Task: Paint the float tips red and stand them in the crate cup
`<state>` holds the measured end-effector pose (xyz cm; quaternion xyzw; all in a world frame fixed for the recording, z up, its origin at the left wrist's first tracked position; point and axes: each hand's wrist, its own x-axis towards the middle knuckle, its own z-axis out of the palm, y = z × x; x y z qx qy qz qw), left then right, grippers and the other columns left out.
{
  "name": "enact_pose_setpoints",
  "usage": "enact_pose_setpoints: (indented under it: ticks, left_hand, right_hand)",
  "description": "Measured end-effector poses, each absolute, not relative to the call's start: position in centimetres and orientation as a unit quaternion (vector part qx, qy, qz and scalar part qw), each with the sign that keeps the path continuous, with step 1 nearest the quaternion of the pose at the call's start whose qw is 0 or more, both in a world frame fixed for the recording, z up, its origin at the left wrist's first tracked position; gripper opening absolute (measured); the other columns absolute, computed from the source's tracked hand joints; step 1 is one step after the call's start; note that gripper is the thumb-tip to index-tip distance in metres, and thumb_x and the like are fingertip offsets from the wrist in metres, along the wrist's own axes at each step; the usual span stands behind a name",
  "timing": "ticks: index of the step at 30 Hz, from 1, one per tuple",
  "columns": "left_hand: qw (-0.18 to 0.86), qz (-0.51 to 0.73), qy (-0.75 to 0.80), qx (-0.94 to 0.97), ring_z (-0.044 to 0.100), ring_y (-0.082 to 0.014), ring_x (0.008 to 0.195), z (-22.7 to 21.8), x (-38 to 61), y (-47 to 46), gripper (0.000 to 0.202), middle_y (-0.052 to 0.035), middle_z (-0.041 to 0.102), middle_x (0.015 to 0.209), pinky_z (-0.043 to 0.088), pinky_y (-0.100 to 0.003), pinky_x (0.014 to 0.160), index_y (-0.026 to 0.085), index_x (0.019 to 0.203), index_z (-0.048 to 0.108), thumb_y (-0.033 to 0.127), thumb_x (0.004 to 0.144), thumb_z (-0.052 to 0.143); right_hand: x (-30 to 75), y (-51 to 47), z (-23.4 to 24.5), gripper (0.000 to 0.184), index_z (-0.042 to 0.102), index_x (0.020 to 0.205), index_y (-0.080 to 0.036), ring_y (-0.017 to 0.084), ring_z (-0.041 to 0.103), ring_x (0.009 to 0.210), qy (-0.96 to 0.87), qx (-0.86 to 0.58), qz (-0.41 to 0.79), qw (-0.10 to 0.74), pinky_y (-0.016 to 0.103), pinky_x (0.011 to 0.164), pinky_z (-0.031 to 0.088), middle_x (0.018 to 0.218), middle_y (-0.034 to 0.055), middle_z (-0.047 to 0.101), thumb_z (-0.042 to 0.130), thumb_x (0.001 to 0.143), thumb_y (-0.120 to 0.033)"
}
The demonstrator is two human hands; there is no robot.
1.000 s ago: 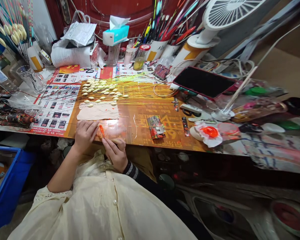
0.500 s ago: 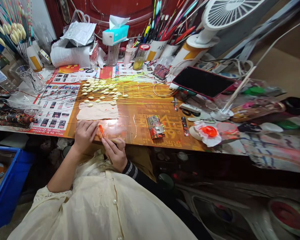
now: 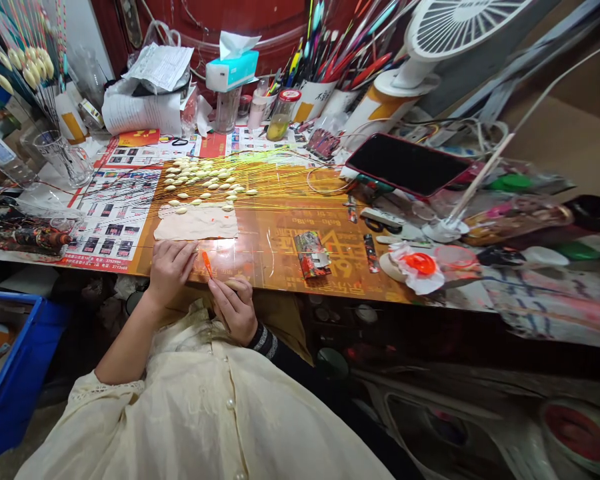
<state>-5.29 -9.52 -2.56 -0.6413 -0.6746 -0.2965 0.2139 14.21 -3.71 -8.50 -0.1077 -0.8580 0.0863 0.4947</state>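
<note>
An orange-tipped brush (image 3: pixel 207 264) sits left of centre, just below the middle of the frame, its tip pointing up and left. The right hand (image 3: pixel 233 307) pinches its handle between thumb and fingers. The left hand (image 3: pixel 173 270), just left of the tip, has its fingers drawn together at the near edge of the desk (image 3: pixel 275 267); whether it grips anything cannot be told.

Directly above the hands lies a pale cloth (image 3: pixel 195 225), and above that a cluster of cream oval floats (image 3: pixel 200 179) on thin stems stretching both ways. A small paint-smeared card (image 3: pixel 311 255) lies right of the hands; farther right, white tissue cradles orange paint (image 3: pixel 421 264). A dark-screened phone (image 3: pixel 407 163) is propped above these. A tissue pack (image 3: pixel 233 70) stands at upper centre-left, a white fan (image 3: pixel 467 27) at upper right, and a blue crate (image 3: pixel 27 353) at lower left.
</note>
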Motion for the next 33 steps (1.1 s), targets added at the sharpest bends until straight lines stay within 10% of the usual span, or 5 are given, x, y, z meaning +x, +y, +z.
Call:
enact_pose_setpoints:
  ticks: [33]
  left_hand:
    - [0.193, -0.301, -0.679, -0.641, 0.062, -0.0216, 0.104, -2.4, -5.3, -9.7, 0.031, -0.008, 0.072, 0.112, 0.042, -0.041, 0.098, 0.022, 0.125, 0.063, 0.022, 0.096, 0.053]
  right_hand:
    - [14.0, -3.7, -9.5, 0.058, 0.039, 0.151, -0.024, 0.02, 0.055, 0.106, -0.875, -0.136, 0.062, 0.461, 0.039, 0.102, 0.042, 0.129, 0.007, 0.067, 0.05, 0.095, -0.017]
